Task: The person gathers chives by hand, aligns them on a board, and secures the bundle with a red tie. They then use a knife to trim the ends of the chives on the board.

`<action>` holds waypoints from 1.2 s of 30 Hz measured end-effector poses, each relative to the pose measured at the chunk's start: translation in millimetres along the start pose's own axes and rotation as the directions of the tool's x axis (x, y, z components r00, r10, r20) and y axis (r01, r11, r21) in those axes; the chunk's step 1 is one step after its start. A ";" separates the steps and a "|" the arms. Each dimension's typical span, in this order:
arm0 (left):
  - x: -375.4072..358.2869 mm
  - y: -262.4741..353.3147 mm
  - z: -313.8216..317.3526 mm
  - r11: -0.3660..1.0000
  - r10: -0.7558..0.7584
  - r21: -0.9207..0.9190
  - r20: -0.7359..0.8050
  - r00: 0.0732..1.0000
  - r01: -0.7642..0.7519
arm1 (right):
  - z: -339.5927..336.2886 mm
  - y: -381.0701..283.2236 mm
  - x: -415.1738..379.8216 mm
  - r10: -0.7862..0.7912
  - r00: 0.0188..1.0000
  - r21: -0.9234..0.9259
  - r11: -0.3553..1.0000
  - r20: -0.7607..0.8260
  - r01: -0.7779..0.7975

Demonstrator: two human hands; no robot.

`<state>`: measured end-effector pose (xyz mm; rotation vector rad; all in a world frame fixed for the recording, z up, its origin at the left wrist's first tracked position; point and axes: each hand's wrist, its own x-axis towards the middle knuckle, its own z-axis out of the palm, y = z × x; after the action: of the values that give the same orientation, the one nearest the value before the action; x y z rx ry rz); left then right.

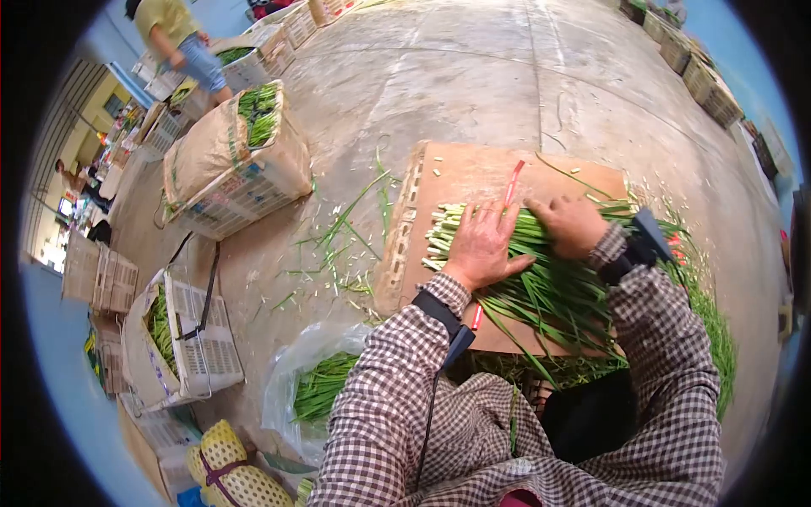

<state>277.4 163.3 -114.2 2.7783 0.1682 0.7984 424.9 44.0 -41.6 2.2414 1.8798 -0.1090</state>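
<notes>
A broad bundle of long green stalks (549,283) lies across a brown board (473,173), its pale cut ends toward the left. My left hand (486,245) rests flat on the stalks near those ends, fingers spread. Farther right, my right hand (574,224) lies on the upper side of the bundle, its fingers partly bent. A red strip (514,182) shows beyond the bundle, and a red piece shows below it, beside my left wrist; the part between is hidden under stalks and hand.
White crates (241,198) with greens stand at the left, one strapped crate (203,325) nearer. A plastic bag (287,380) of greens sits by my left arm. Loose trimmings (338,245) litter the floor. A person (182,42) stands at the upper left; another is at far left.
</notes>
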 end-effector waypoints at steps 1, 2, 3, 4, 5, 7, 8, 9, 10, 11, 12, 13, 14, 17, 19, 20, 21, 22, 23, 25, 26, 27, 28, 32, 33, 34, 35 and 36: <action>0.7 2.2 -4.2 1.000 0.000 0.029 -0.008 1.000 0.000 | -16.2 0.4 -4.0 0.002 0.999 0.046 0.999 0.049 -0.005; -1.2 1.5 -4.0 0.999 -0.019 0.037 -0.003 1.000 0.019 | -27.3 1.2 -7.3 0.004 0.995 0.095 0.995 0.104 -0.014; -1.3 1.0 -3.6 0.999 -0.007 0.044 0.000 1.000 0.007 | -36.8 -0.3 -8.3 -0.008 0.994 0.098 0.995 0.107 -0.002; -0.9 0.4 -3.0 0.999 0.010 0.048 0.001 1.000 -0.010 | -45.2 -1.0 -9.8 -0.046 0.999 0.142 0.989 0.024 0.042; -0.2 -0.1 -2.7 0.998 0.018 0.055 -0.010 1.000 -0.017 | -49.0 -1.0 -11.9 -0.074 0.996 0.180 0.980 -0.058 0.084; 0.0 1.1 -0.1 0.998 0.016 0.053 -0.018 1.000 -0.015 | -13.5 -1.1 -5.3 -0.102 0.978 0.160 0.978 -0.179 0.132; 0.2 -0.1 -1.4 0.998 0.017 0.064 -0.022 1.000 -0.016 | 9.4 -2.3 0.1 -0.133 0.942 0.141 0.973 -0.309 0.183; 0.8 -0.2 -2.3 0.999 0.002 0.042 -0.017 1.000 -0.001 | 28.9 -2.5 1.1 -0.121 0.981 0.226 0.962 -0.152 0.153; -0.1 -1.1 -1.7 0.999 -0.007 0.036 -0.014 1.000 0.007 | 38.7 -10.9 -2.4 -0.090 0.965 0.160 0.978 -0.248 0.133; -1.9 -1.2 1.0 0.999 0.003 0.043 -0.017 1.000 -0.002 | 45.1 -12.6 -4.9 -0.057 0.964 0.180 0.978 -0.260 0.106; -3.6 -0.5 6.5 0.999 0.012 0.048 -0.020 1.000 -0.011 | 45.5 -17.9 -7.5 -0.022 0.963 0.200 0.977 -0.268 0.078; -3.7 -1.2 7.9 0.999 0.001 0.040 -0.026 1.000 0.000 | 47.5 -21.5 -8.9 -0.013 0.967 0.209 0.975 -0.254 0.068; -0.9 -1.5 5.5 0.999 -0.002 0.037 -0.040 0.999 0.004 | 44.7 -21.5 -6.0 0.002 0.972 0.218 0.975 -0.237 0.051; 1.9 -2.4 5.4 1.000 -0.010 0.008 0.008 1.000 0.010 | 34.4 -17.5 0.3 0.013 0.984 0.204 0.979 -0.180 0.024; 3.4 -4.4 0.6 0.999 0.027 -0.024 -0.044 0.999 -0.028 | 38.7 -13.8 0.5 -0.015 0.984 0.193 0.980 -0.179 0.050; -0.5 -6.7 -2.8 0.999 0.031 -0.028 -0.047 0.998 -0.032 | 40.0 -9.0 0.1 -0.010 0.984 0.190 0.981 -0.177 0.045; -2.6 -6.6 -20.7 0.999 0.010 -0.042 -0.118 0.993 -0.015 | 38.8 -6.6 0.7 -0.032 0.980 0.201 0.977 -0.196 0.072; -7.4 -8.5 -39.0 0.998 -0.015 -0.057 -0.185 0.983 0.004 | 38.6 -5.7 2.0 -0.055 0.975 0.216 0.971 -0.213 0.102; -15.9 -13.4 -54.9 0.988 -0.082 -0.147 -0.252 0.964 0.046 | 32.7 -4.4 1.7 -0.067 0.986 0.241 0.965 -0.154 0.103; -39.8 -23.0 -85.8 0.954 -0.237 -0.253 -0.294 0.926 0.164 | 29.4 1.8 4.8 -0.099 0.986 0.300 0.944 -0.134 0.136; -56.7 -24.3 -98.0 0.932 -0.319 -0.267 -0.281 0.905 0.245 | 29.8 6.4 6.6 -0.131 0.984 0.349 0.922 -0.120 0.166; -73.9 -26.6 -106.2 0.907 -0.374 -0.299 -0.256 0.892 0.295 | 32.7 11.2 8.6 -0.151 0.977 0.445 0.872 -0.152 0.204; -89.8 -28.0 -112.3 0.881 -0.424 -0.332 -0.231 0.876 0.338 | 31.1 14.8 13.7 -0.148 0.977 0.444 0.873 -0.152 0.201; -152.2 -30.7 -110.3 0.818 -0.515 -0.332 -0.059 0.855 0.470 | 15.8 23.8 20.0 -0.133 0.974 0.449 0.870 -0.185 0.204; -162.8 -30.1 -107.6 0.768 -0.564 -0.355 0.019 0.826 0.533 | 12.6 22.6 21.1 -0.103 0.981 0.474 0.864 -0.164 0.170; -172.6 -29.1 -104.1 0.768 -0.562 -0.359 0.019 0.827 0.531 | 11.7 23.2 22.4 -0.077 0.987 0.501 0.854 -0.143 0.139; -182.0 -27.1 -100.8 0.766 -0.572 -0.342 0.026 0.820 0.545 | 18.1 24.4 25.9 -0.053 0.986 0.457 0.881 -0.161 0.122; -181.9 -23.0 -103.6 0.765 -0.581 -0.322 0.030 0.814 0.558 | 20.3 25.5 30.5 -0.053 0.986 0.456 0.882 -0.161 0.122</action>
<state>67.5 174.3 -127.5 2.1959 0.7866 0.6812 457.1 65.0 -64.3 2.5171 2.2276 -0.4736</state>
